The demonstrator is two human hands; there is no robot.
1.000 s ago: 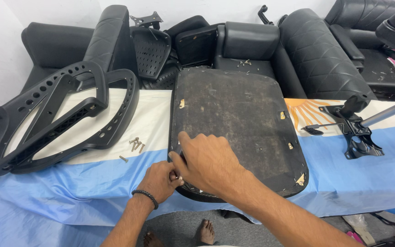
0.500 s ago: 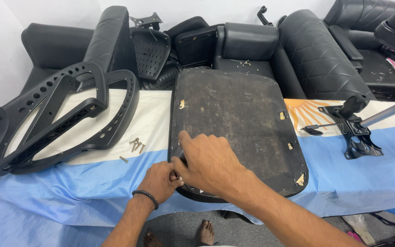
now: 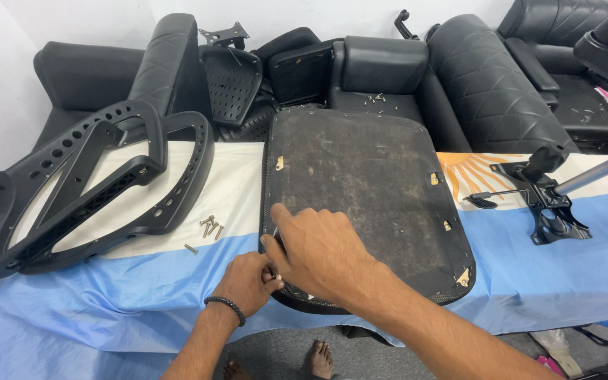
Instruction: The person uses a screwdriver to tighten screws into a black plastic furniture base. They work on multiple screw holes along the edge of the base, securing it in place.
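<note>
Hands meet at the near left edge of a dark, worn seat base [image 3: 367, 204] lying upside down on a table covered by a blue and white cloth [image 3: 107, 295]. The right hand [image 3: 318, 253] rests flat on the base, index finger stretched toward its left rim. The left hand [image 3: 251, 281], a dark bracelet on its wrist, pinches a small pale object at that same rim; its fingers are closed together on it, touching the right hand. Loose screws [image 3: 207, 226] lie just left of the base on the cloth. Farther left sits a black perforated chair-back frame [image 3: 86, 190], with open cloth between it and the hands. At the right, a black metal chair mechanism [image 3: 543, 204] stands well apart from the base. Black upholstered chair parts [image 3: 487, 77] crowd the far side.
</note>
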